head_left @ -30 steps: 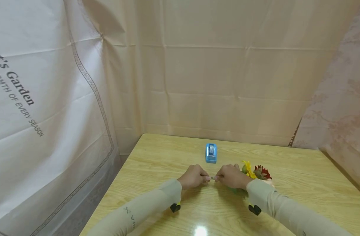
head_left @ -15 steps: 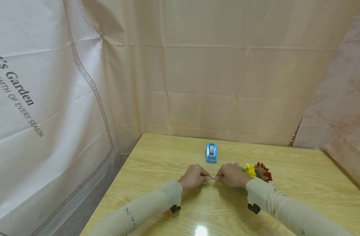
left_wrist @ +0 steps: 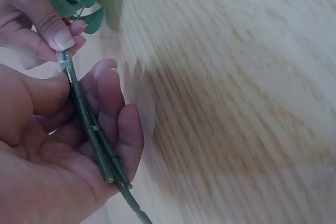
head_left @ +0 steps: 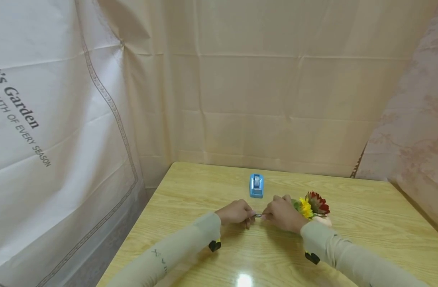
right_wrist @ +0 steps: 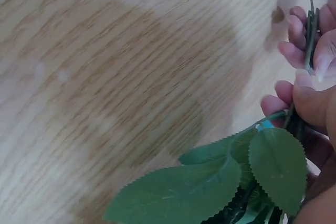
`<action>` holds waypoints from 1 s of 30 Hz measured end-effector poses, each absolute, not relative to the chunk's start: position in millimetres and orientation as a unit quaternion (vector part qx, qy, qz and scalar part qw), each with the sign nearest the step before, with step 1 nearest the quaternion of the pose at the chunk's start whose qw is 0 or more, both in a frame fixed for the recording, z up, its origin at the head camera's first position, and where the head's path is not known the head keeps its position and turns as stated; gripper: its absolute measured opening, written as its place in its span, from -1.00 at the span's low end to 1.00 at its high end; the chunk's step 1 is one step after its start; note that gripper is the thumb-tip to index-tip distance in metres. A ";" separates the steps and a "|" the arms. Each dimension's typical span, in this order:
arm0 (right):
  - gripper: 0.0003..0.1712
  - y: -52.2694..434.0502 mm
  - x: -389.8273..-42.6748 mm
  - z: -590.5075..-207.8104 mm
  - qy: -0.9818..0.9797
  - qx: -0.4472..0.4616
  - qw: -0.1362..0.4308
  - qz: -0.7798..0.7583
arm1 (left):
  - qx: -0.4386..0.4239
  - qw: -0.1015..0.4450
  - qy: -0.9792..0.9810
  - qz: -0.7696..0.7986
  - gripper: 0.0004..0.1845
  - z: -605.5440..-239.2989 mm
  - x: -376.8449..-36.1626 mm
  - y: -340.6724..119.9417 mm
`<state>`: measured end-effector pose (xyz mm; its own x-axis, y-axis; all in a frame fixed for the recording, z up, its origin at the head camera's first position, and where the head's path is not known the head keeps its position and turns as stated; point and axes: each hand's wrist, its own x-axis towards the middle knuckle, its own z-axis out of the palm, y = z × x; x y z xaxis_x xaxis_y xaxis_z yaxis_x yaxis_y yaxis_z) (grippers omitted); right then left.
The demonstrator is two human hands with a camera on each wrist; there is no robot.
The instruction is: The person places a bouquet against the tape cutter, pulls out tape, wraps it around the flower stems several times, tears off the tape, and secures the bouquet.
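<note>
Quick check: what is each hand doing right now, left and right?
Left hand: fingers curled round the green flower stems, holding them.
Right hand: pinching the same stems at a taped spot, just below the leaves.

The right hand [head_left: 282,213] hides the flower stems [left_wrist: 89,129] in the head view

Beige sleeves [head_left: 175,255], small black wrist cameras [head_left: 214,246]
</note>
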<state>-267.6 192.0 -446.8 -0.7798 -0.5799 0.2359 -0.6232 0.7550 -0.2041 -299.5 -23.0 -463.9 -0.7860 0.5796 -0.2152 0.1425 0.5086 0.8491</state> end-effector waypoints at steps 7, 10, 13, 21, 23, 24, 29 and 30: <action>-0.92 187.9 -266.2 -450.1 -0.923 0.347 0.149 0.069 | 0.186 0.263 0.826 0.463 -0.56 -467.0 -298.2 -23.2; -0.91 186.2 -265.0 -449.6 -0.924 0.345 0.153 0.058 | 0.187 0.261 0.825 0.465 -0.56 -466.3 -298.0 -22.6; -0.91 185.1 -263.4 -449.4 -0.927 0.339 0.149 0.057 | 0.189 0.249 0.831 0.461 -0.59 -465.0 -297.7 -22.2; -0.92 183.6 -260.7 -441.8 -0.935 0.331 0.107 0.074 | 0.169 0.215 0.851 0.448 -0.71 -463.0 -296.3 -23.9; -0.90 183.2 -260.8 -438.2 -0.936 0.331 0.091 0.080 | 0.163 0.207 0.854 0.449 -0.75 -463.5 -296.3 -23.6; -0.89 183.4 -261.3 -436.8 -0.936 0.331 0.087 0.079 | 0.161 0.203 0.854 0.451 -0.77 -463.6 -296.3 -23.2; -0.89 185.3 -266.2 -433.1 -0.939 0.324 0.063 0.091 | 0.174 0.179 0.862 0.441 -0.82 -463.3 -296.2 -20.9; -0.89 185.3 -266.9 -432.2 -0.941 0.319 0.055 0.096 | 0.180 0.172 0.865 0.435 -0.82 -463.3 -296.3 -20.3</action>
